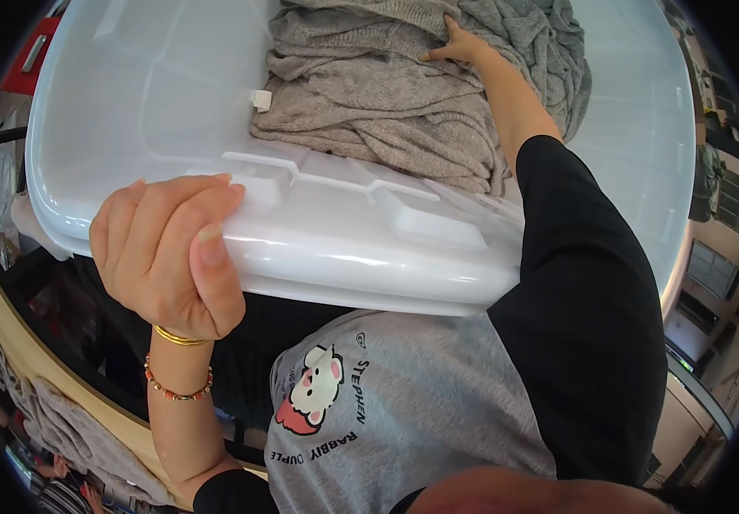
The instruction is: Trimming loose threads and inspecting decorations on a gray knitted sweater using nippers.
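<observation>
A big white plastic bin (361,261) stands against my front, its thick near rim crossing the view. My left hand (164,248) is closed over that rim at the left, fingers curled over the top and thumb bent beside them. Inside the bin lies a folded pile of grey-brown knitwear (369,94), with a darker grey knit piece (549,43) at its right. My right arm reaches over the rim into the bin. On the top of the pile rests my right hand (463,44), thumb and index finger spread apart; its other fingers are mostly hidden.
A small white tag (260,100) sticks out from the pile's left side. Beyond the bin at the upper left is a red object with a handle (33,53). At the lower left, grey knit cloth (86,437) hangs over a pale table edge, and a person in stripes (65,494) is beyond.
</observation>
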The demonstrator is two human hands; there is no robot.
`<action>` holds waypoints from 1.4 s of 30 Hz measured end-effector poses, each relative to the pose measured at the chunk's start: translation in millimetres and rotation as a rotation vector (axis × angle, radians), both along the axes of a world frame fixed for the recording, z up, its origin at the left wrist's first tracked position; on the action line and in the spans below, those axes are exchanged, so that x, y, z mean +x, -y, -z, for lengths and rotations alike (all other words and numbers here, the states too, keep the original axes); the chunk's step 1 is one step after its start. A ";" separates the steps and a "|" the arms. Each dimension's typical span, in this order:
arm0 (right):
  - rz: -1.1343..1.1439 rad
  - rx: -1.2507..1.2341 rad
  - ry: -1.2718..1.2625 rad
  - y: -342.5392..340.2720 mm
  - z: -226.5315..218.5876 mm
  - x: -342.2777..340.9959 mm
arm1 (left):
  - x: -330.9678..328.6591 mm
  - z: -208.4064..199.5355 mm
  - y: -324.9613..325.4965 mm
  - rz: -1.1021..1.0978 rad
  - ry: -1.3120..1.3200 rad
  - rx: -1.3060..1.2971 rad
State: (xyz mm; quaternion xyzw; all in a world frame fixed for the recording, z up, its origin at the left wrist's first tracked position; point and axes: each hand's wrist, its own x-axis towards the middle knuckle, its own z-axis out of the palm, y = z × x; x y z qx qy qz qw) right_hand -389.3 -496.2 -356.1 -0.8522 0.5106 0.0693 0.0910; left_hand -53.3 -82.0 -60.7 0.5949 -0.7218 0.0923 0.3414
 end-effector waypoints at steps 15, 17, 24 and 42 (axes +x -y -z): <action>0.057 0.473 0.015 -48.7 -28.3 8.6 | 5.7 8.0 7.1 0.006 -0.021 -0.116; 0.122 0.421 0.069 -38.6 -47.0 11.1 | 2.8 5.7 10.5 0.028 -0.025 -0.160; 0.179 0.276 0.621 -18.2 -159.1 -1.5 | -1.1 6.6 12.1 -0.009 -0.024 -0.233; -0.588 0.793 1.893 -122.8 -567.1 95.5 | -15.8 -11.2 36.4 -0.132 -0.325 -0.120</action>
